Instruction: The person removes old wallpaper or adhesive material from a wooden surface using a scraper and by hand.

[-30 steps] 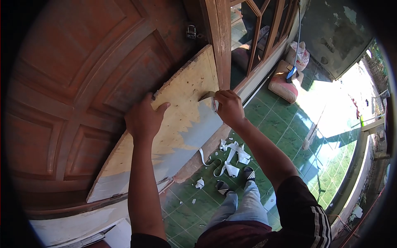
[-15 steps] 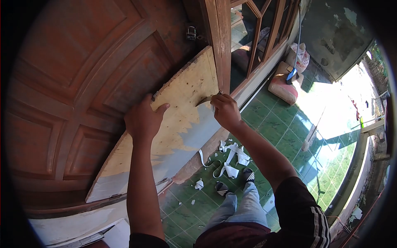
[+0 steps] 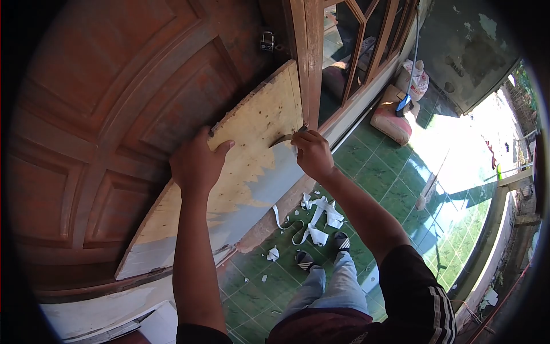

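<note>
A plywood board leans against a brown panelled door, bare wood over much of its face and a grey layer along its lower right part. My left hand grips the board's upper left edge, with the thumb lying on its face. My right hand is closed round a small curved blade near the board's right edge. The blade's tip is at the border between bare wood and grey layer. My right fingers hide the tool's handle.
The door carries a padlock. White peeled strips lie on green tiles by my feet. A filled sack, a blue-headed pole and a window frame stand at the upper right.
The view has shifted slightly. Both hands keep nearly the same places on the board, and the blade has barely moved.
</note>
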Demonstrator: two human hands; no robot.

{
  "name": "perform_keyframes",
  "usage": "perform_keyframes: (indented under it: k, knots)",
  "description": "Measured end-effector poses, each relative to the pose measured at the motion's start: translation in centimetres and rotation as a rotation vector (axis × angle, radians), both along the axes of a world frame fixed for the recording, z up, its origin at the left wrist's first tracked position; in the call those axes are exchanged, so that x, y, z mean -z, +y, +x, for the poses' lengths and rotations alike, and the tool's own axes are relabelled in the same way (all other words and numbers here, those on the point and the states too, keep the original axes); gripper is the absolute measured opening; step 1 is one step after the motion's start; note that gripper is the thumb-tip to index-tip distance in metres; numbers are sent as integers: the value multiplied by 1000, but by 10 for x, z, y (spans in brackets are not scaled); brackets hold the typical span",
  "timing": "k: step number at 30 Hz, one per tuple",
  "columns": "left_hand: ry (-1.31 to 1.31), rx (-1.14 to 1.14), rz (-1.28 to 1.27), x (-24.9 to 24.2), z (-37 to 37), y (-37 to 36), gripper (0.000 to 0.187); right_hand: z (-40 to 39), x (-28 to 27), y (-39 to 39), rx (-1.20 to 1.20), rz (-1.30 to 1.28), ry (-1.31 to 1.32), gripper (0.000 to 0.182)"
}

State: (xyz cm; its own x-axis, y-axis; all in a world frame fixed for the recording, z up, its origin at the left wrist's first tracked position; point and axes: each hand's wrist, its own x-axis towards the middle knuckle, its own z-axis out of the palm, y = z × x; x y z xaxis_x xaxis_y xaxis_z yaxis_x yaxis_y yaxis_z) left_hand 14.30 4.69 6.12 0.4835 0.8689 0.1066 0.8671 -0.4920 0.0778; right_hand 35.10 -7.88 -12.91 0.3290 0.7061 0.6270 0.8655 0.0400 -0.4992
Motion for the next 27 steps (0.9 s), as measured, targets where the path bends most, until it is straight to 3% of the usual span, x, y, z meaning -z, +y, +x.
perform_keyframes:
  k: [27]
  knots:
    - [-19, 17, 79, 10, -4, 1, 75, -13, 14, -7, -72, 66, -49, 27]
